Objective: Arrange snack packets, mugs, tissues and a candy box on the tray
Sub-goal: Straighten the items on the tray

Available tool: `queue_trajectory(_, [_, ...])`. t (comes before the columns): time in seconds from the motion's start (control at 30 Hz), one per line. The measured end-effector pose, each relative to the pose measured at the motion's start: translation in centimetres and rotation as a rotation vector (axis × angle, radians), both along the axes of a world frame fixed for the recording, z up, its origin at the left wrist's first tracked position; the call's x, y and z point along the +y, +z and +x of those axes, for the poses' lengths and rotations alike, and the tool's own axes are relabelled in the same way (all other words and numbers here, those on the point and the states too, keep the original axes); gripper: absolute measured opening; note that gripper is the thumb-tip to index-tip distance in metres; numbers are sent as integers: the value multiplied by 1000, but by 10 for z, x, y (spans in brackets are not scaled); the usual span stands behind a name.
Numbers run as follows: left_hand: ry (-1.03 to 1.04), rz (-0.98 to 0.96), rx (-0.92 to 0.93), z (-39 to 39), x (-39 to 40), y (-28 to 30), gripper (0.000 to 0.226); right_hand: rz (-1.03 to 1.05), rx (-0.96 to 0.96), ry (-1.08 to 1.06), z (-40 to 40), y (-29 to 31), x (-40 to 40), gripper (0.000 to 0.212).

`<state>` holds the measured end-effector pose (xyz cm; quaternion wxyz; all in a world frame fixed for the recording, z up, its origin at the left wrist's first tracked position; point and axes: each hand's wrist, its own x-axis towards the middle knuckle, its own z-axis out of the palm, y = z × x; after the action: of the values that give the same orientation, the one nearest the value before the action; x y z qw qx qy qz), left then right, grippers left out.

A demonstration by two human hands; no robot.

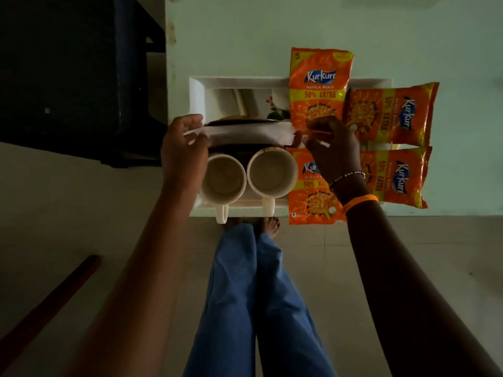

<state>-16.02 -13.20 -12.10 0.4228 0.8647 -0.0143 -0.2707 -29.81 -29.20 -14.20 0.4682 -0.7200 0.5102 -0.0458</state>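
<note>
Tissue: a thin white folded paper tissue (250, 133) is held stretched over the middle of the tray, just beyond the mugs; judged very light, limp and easily torn, best held by its two ends
Left hand: the left hand (185, 142) pinches the tissue's left end between thumb and fingers
Right hand: the right hand (333, 148) pinches the right end, fingers curled
Mugs: two cream glazed ceramic mugs (249, 176) stand side by side at the near edge, handles toward the person; hard, smooth, breakable
Packets: four crinkly orange foil snack packets (321, 88) lie overlapping on the right; puffy, slippery
Tray: a white rectangular flower-printed tray (239, 82) sits on a pale table
</note>
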Motion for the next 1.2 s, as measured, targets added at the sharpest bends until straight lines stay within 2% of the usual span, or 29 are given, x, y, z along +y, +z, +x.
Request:
queue_trajectory(0.13, [-110, 29, -189, -28, -4, 17, 27, -189, 151, 191, -33, 2, 7, 35])
queue_trajectory(0.27, [-244, -81, -271, -70, -24, 37, 21, -168, 400, 568, -63, -7, 25, 63])
queue_trajectory(0.33, [-345, -142, -251, -93, -37, 41, 20, -122, 484, 646, -74, -12, 34, 71])
queue_trajectory(0.4, [-438, -208, -170, -114, -50, 38, 22, -116, 461, 652, -82, -15, 38, 68])
queue_trajectory(0.5, [-559, -190, -73, -135, -62, 25, 32, -174, 301, 425, -89, -13, 33, 53])
queue_trajectory(0.57, [-632, -114, -35, -143, -67, 13, 38, -293, 318, 270, -97, -13, 22, 48])
queue_trajectory(0.63, [-742, -8, -27, -148, -68, 0, 45, -408, 409, 231, -105, -17, 8, 45])
queue_trajectory(0.77, [-1080, 296, -46, -151, -67, -19, 71, -464, 551, 458, -114, -31, -11, 48])
queue_trajectory(0.83, [-1192, 386, -5, -155, -66, -23, 79, -470, 566, 542, -120, -37, -14, 51])
queue_trajectory(1.0, [-1238, 425, 61, -170, -61, -26, 81, -533, 545, 598, -132, -36, -21, 55])
queue_trajectory(1.2, [-1167, 400, 107, -168, -69, -23, 76, -485, 560, 647, -126, -23, -31, 52])
